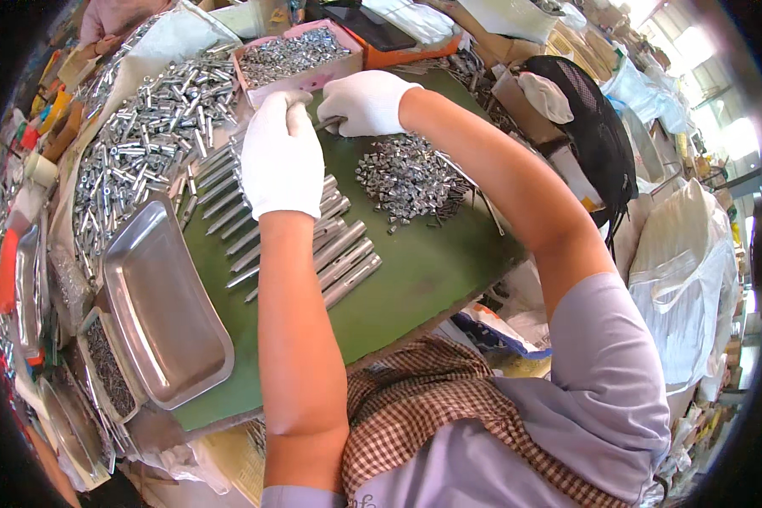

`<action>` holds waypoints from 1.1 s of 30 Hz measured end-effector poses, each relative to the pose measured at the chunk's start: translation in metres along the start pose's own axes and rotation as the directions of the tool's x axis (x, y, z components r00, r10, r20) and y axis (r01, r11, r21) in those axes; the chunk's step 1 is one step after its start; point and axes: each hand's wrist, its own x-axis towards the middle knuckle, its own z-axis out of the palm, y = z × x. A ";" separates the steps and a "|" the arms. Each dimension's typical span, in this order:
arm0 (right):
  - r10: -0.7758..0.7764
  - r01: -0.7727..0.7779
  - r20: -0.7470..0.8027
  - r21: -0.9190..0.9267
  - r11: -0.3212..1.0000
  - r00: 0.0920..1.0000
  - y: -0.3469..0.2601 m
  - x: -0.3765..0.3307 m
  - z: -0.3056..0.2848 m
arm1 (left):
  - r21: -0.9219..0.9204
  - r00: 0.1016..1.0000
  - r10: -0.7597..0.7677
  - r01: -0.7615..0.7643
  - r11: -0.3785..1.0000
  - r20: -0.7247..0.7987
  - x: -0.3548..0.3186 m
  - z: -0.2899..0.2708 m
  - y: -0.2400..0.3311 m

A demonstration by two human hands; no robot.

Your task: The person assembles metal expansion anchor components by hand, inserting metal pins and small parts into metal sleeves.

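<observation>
My left hand [284, 157], in a white glove, is over the far part of a row of silver metal tubes [347, 267] laid side by side on the green tabletop [432, 262]. Its fingers curl away from me, and whatever they grip is hidden. Just to its right, my gloved right hand [364, 103] is closed on a thin grey metal rod [328, 124] that sticks out toward the left hand. A heap of small shiny metal pieces [411, 178] lies nearer me, below the right hand. Slim rods [220, 203] fan out left of the left wrist.
A pink box [351, 61] of small metal parts stands at the far edge. Many short metal tubes [144, 127] are piled at left, beside an unfilled steel tray [165, 296]. A narrow container of dark pins [106, 364] sits left of it. A black mesh bag [597, 118] is at right.
</observation>
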 end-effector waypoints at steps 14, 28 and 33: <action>0.436 -0.108 -0.090 0.906 0.409 0.896 -0.009 -0.078 -0.012 | -0.229 0.951 -0.060 0.134 0.964 0.303 -0.009 0.005 0.034; 0.329 -0.275 -0.214 0.245 0.930 0.920 -0.031 -0.125 0.014 | 0.156 0.904 -0.026 -0.045 0.987 0.427 -0.011 0.012 0.025; 0.408 -0.284 -0.295 0.383 0.879 0.864 -0.027 -0.127 0.001 | -0.109 0.870 0.026 0.033 0.993 0.492 -0.011 0.010 0.032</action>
